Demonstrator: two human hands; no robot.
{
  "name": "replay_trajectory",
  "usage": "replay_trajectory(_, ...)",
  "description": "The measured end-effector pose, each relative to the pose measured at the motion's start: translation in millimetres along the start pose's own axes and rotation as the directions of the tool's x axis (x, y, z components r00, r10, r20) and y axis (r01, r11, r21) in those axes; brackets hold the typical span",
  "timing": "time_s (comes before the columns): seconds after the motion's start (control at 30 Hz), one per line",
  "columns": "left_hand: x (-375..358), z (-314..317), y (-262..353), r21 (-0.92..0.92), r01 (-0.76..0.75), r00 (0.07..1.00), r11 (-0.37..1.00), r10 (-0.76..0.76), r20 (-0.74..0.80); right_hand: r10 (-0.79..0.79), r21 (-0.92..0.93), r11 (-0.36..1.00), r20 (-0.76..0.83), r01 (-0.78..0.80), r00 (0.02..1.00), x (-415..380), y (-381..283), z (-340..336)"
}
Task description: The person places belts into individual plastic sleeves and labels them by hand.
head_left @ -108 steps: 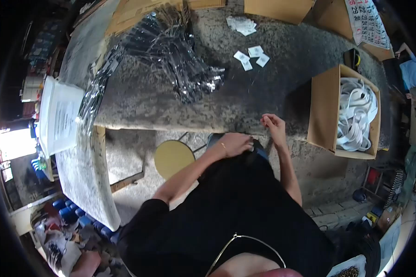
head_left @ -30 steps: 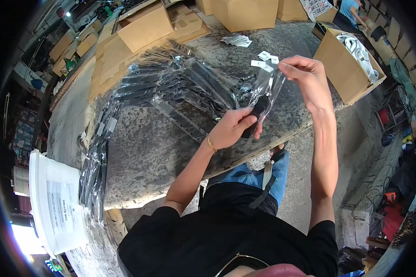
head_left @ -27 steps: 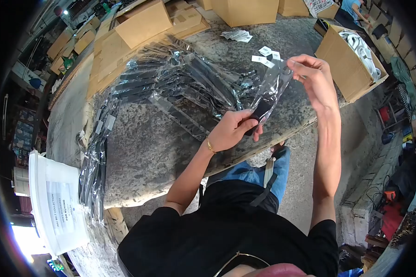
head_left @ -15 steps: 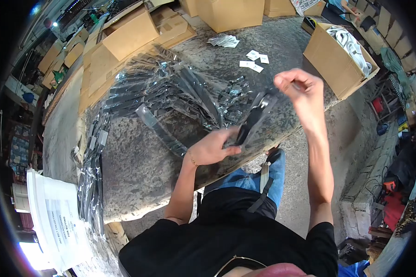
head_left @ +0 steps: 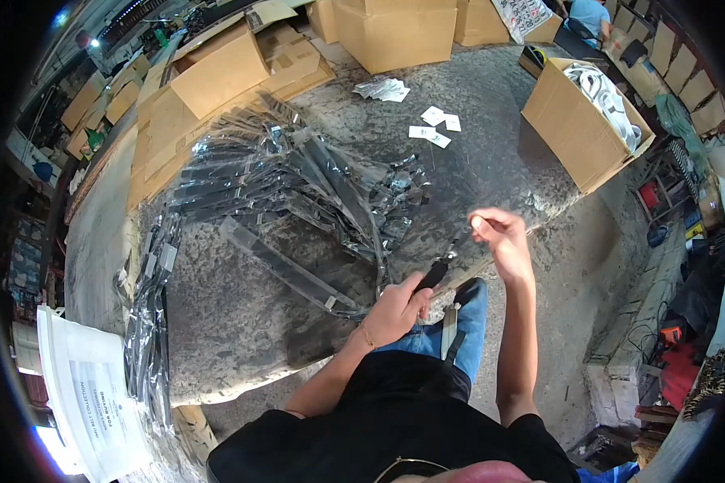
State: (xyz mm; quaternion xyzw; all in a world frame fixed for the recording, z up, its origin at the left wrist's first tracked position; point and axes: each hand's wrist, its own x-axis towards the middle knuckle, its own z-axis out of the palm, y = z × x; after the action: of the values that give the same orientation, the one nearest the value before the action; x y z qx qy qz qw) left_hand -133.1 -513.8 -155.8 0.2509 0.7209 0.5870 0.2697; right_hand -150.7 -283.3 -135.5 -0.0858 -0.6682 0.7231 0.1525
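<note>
My left hand (head_left: 395,312) is closed around a black belt (head_left: 433,275) at the table's near edge. A shiny metal buckle (head_left: 450,255) shows at the belt's far end. To the right, just past the edge, my right hand (head_left: 503,245) has its thumb and fingers pinched together; what they hold, if anything, is too small to make out. A single belt in a clear sleeve (head_left: 286,270) lies left of my left hand. Beyond it spreads a pile of black belts in clear plastic (head_left: 250,181).
White tags (head_left: 428,134) and a stack of papers (head_left: 382,88) lie farther back. An open carton of white straps (head_left: 568,133) stands at the right, more cartons (head_left: 395,36) at the back. A white tub (head_left: 97,402) is at left. Another person (head_left: 590,18) is far right.
My left hand has come nearer my body and to the right with the belt. My right hand has dropped from above the table to beside its edge, still pinched.
</note>
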Motion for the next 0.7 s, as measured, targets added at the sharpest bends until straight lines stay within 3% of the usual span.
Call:
replay_trajectory(0.03,-2,2,-2,-0.007,0.013,1.0,1.0,-0.013,0.0,0.171,0.036,0.984,0.127,-0.176,0.977,8,15,-6)
replay_trajectory(0.07,-3,4,-4,-0.086,0.001,0.999,0.996,-0.006,-0.054,0.151,-0.02,0.989,0.064,-0.15,0.986,22,36,-8)
replay_trajectory(0.1,-4,3,-4,-0.159,-0.019,0.994,0.987,0.002,-0.111,0.077,-0.172,0.983,0.024,-0.071,0.997,43,68,-19)
replay_trajectory(0.17,-7,-5,-1,-0.243,0.035,0.996,0.969,-0.055,-0.074,-0.084,-0.339,0.94,-0.094,0.047,0.992,81,124,-28)
replay_trajectory(0.23,-7,-8,-4,-0.321,-0.007,0.997,0.947,-0.018,-0.076,-0.153,-0.544,0.836,-0.104,0.073,0.983,106,125,-8)
replay_trajectory(0.27,-5,-9,-5,-0.318,-0.012,0.997,0.948,-0.014,-0.081,-0.26,-0.597,0.782,-0.053,0.178,0.964,122,130,1)
replay_trajectory(0.33,-3,-11,-5,-0.086,-0.145,0.987,0.986,0.138,-0.081,-0.272,-0.831,0.537,-0.009,0.144,0.962,148,131,23)
replay_trajectory(0.37,-5,-11,-1,-0.077,-0.146,0.986,0.986,0.14,-0.089,-0.255,-0.905,0.408,0.012,0.119,0.967,158,133,33)
replay_trajectory(0.4,-7,-9,6,-0.145,-0.126,0.988,0.981,0.11,-0.108,-0.262,-0.899,0.418,0.02,0.132,0.965,163,138,40)
replay_trajectory(0.47,-13,-9,10,-0.182,-0.093,0.985,0.979,0.063,-0.164,-0.267,-0.976,0.217,-0.03,0.029,0.963,176,149,53)
replay_trajectory(0.5,-16,-6,7,-0.306,-0.113,0.98,0.945,0.055,-0.192,-0.191,-0.982,0.189,-0.042,-0.005,0.981,185,154,52)
replay_trajectory(0.6,-26,-9,11,-0.403,-0.114,0.971,0.908,0.016,-0.238,-0.155,-0.983,0.181,-0.024,0.005,0.988,186,151,48)
replay_trajectory(0.67,-27,-10,8,-0.471,-0.075,0.967,0.879,-0.05,-0.249,-0.174,-0.945,0.325,-0.042,0.017,0.984,182,149,32)
replay_trajectory(0.7,-25,-11,5,-0.437,-0.076,0.963,0.896,-0.049,-0.267,-0.175,-0.949,0.314,-0.045,0.013,0.984,178,138,27)
